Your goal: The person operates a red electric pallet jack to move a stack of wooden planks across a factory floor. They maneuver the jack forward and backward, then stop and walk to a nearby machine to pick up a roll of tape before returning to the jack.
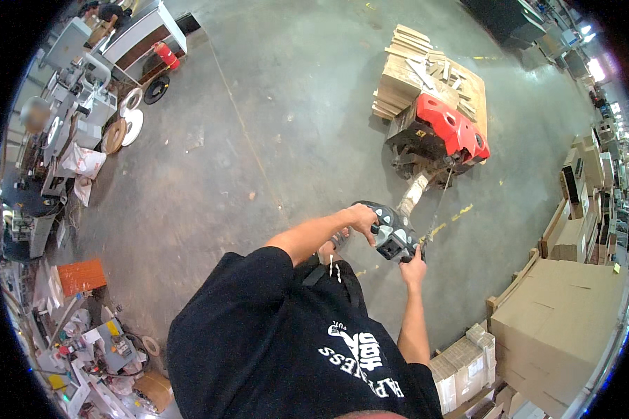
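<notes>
A black and grey control handle (391, 234) of a red electric pallet truck (437, 129) is in front of my body. My left hand (362, 221) is closed round its left grip, and my right hand (414, 267) grips the right end. From the handle a pale, scuffed tiller arm (414, 194) runs to the truck's base, with a thin cable beside it. Beyond the red cover lie stacked wooden boards (402, 77) and loose offcuts, on a wide wooden panel (475, 91). The forks are hidden beneath the load.
Machines with hoses and edging rolls (133, 127) line the left, near a red fire extinguisher (165, 56). Cluttered parts (112, 349) lie lower left. At right stand a large cardboard box (552, 314) and smaller cartons (465, 366). A person (108, 12) is at the far left.
</notes>
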Tool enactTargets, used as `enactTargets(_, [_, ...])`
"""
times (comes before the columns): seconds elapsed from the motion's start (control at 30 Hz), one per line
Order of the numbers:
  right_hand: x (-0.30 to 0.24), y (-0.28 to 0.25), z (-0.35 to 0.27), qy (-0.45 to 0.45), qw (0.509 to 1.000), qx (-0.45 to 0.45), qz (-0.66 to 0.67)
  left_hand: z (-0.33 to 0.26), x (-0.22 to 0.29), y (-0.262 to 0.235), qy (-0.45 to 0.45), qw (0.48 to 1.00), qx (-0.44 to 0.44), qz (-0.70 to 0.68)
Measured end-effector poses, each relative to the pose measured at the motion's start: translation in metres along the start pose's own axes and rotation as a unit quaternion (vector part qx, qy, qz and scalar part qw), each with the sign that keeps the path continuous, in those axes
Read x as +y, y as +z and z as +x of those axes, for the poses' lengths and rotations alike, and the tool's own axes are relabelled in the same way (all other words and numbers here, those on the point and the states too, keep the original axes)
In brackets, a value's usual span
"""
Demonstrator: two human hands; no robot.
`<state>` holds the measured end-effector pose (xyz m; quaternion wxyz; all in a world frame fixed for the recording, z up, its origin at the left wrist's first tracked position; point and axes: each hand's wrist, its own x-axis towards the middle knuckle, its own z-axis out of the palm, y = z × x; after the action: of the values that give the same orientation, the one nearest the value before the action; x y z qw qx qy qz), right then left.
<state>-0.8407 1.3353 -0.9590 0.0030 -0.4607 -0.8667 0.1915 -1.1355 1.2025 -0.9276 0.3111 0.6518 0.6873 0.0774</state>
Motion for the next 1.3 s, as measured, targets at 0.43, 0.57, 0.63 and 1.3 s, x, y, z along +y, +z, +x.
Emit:
enactTargets(0.43, [0.008, -0.011, 0.028, 0.050, 0.999, 0.000, -0.006, 0.060, -0.008, -0.025, 0.044, 0.998, -0.011, 0.048])
enactTargets(0.57, [-0.009, 0.025, 0.037, 0.011, 1.000, 0.013, -0.017, 0.052, -0.052, -0.005, 0.027, 0.999, -0.015, 0.045])
enactTargets(0.63, [-0.029, 0.027, 0.034, 0.003, 1.000, -0.027, -0.002, 0.036, -0.063, 0.000, -0.006, 0.999, -0.032, 0.036])
enactTargets(1.3, [-0.103, 0.029, -0.012, -0.006, 1.000, -0.027, 0.008, -0.066, -0.065, -0.029, -0.057, 0.997, -0.050, 0.020])
